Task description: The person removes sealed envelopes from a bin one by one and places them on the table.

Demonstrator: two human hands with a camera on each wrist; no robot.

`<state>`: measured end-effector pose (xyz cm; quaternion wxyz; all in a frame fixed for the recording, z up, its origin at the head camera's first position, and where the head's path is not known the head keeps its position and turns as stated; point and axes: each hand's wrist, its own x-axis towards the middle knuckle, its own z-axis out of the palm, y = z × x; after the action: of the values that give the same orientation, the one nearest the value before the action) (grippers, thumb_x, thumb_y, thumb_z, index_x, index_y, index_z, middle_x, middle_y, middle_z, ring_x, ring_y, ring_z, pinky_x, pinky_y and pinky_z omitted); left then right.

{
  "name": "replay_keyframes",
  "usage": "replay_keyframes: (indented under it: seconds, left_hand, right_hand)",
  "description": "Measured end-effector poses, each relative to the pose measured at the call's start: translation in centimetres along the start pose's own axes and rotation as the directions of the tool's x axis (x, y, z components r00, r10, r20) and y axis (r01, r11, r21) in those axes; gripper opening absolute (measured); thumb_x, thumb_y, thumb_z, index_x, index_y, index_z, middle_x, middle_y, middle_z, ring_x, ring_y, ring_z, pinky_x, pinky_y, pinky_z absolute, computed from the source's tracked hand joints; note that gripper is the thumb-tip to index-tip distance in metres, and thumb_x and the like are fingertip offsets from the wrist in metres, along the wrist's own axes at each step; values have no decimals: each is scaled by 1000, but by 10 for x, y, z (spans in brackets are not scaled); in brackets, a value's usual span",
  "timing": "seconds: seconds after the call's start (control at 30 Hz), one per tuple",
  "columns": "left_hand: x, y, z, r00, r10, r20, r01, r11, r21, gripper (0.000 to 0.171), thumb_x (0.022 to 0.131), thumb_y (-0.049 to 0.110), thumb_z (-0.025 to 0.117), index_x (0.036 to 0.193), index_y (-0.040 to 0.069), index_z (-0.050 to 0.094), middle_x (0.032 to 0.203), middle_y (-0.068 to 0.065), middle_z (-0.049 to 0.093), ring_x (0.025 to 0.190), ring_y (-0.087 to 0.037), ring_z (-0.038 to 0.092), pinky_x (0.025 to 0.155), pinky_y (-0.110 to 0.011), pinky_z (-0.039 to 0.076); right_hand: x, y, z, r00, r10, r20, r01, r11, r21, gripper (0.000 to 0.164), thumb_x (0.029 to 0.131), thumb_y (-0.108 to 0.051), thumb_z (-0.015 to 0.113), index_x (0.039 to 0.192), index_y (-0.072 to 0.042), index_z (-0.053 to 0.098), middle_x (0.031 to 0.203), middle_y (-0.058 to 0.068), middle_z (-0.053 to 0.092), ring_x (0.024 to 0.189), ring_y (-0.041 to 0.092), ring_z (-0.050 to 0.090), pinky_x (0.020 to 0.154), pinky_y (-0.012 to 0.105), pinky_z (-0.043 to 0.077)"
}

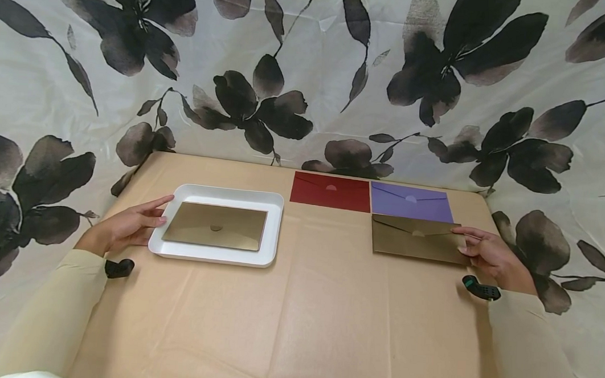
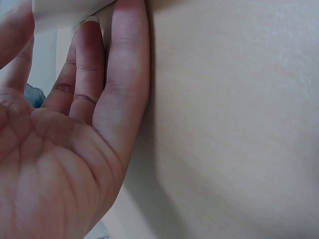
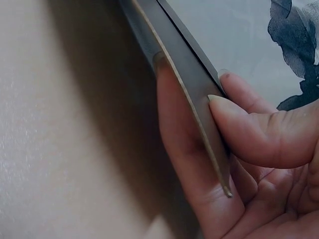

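At the left edge of a white tray (image 1: 217, 256), my left hand (image 1: 128, 225) holds the rim between thumb and fingers. In the left wrist view the tray's white edge (image 2: 65, 12) sits between the thumb and the other fingers (image 2: 89, 64). A flat gold envelope (image 1: 215, 236) with a small half-round mark lies inside the tray. On the right, my right hand (image 1: 491, 253) pinches the right end of a brown-gold envelope (image 1: 407, 243). The right wrist view shows this envelope (image 3: 192, 74) edge-on, thumb on one face and a finger behind the other.
A dark red envelope (image 1: 330, 191) and a purple envelope (image 1: 409, 201) lie side by side along the table's back edge. The held envelope overlaps the purple one's lower edge in the head view. A tan cover (image 1: 326, 316) spreads over the table; floral cloth (image 1: 334, 82) hangs behind.
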<state>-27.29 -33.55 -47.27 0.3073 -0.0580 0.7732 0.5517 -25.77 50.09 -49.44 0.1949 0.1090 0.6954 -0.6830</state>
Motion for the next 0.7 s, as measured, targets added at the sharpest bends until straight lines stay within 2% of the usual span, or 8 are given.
replay_keyframes:
  seconds: [0.13, 0.2, 0.3, 0.43, 0.7]
  left_hand:
    - [0, 0, 0, 1000, 5, 3, -5, 1000, 0, 84, 106, 27, 61, 167, 40, 5, 175, -20, 0, 118, -8, 57, 100, -47, 59]
    - [0, 0, 0, 1000, 6, 2, -6, 1000, -1, 83, 106, 27, 61, 167, 40, 5, 175, -20, 1, 117, -7, 57, 99, -47, 59]
    - [0, 0, 1, 1000, 9, 0, -9, 1000, -4, 83, 106, 26, 61, 167, 40, 6, 175, -20, 1, 116, -6, 58, 99, -47, 59]
    - [0, 1, 1, 1000, 9, -3, -9, 1000, -2, 84, 105, 27, 61, 167, 41, 6, 174, -20, 2, 116, -6, 58, 99, -46, 59]
    - [2, -2, -1, 1000, 7, -4, -7, 1000, 7, 84, 105, 28, 62, 167, 41, 6, 175, -20, 1, 117, -6, 58, 98, -45, 60]
  right_hand:
    - [0, 1, 0, 1000, -13, 2, 13, 1000, -1, 51, 96, 14, 59, 110, -30, 80, 90, -18, 65, 63, 6, 49, 55, 23, 37]
    - [0, 1, -1, 1000, -17, 8, 17, 1000, 16, 51, 96, 15, 58, 110, -28, 80, 86, -14, 62, 66, 6, 51, 56, 20, 42]
    - [0, 2, -1, 1000, -13, 10, 13, 1000, 23, 51, 95, 16, 58, 111, -28, 80, 88, -16, 65, 66, 6, 51, 56, 21, 42]
    - [0, 2, 0, 1000, 15, -5, -15, 1000, 9, 51, 95, 14, 60, 113, -29, 80, 101, -22, 71, 73, 8, 51, 60, 23, 43]
    - [1, 4, 2, 1000, 20, -17, -20, 1000, -12, 53, 94, 15, 60, 113, -30, 80, 102, -26, 68, 78, 9, 51, 60, 24, 41]
